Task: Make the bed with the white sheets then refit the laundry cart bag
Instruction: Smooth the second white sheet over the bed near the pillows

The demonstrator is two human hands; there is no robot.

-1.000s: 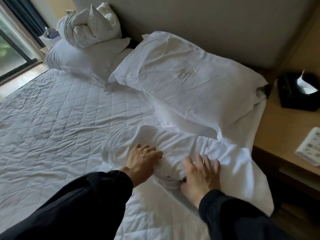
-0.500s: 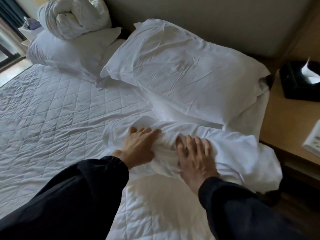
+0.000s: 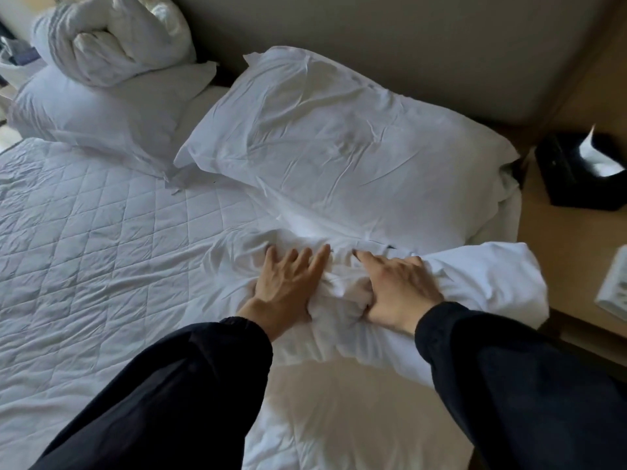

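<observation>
The white sheet (image 3: 481, 283) lies bunched in a soft ridge across the bed, just below the near pillow (image 3: 339, 147), on the quilted mattress pad (image 3: 101, 252). My left hand (image 3: 288, 290) presses flat on it, fingers straight and spread. My right hand (image 3: 400, 290) presses beside it, fingers straight and close together. Both thumbs sink into the gathered fold between the hands; whether they pinch it I cannot tell. Handling, as judged: thin woven cotton, light, limp, readily creased, likely to slide over the diamond-stitched pad. Take hold at a hem or corner, not the wad, so it spreads evenly. The laundry cart bag is not in view.
</observation>
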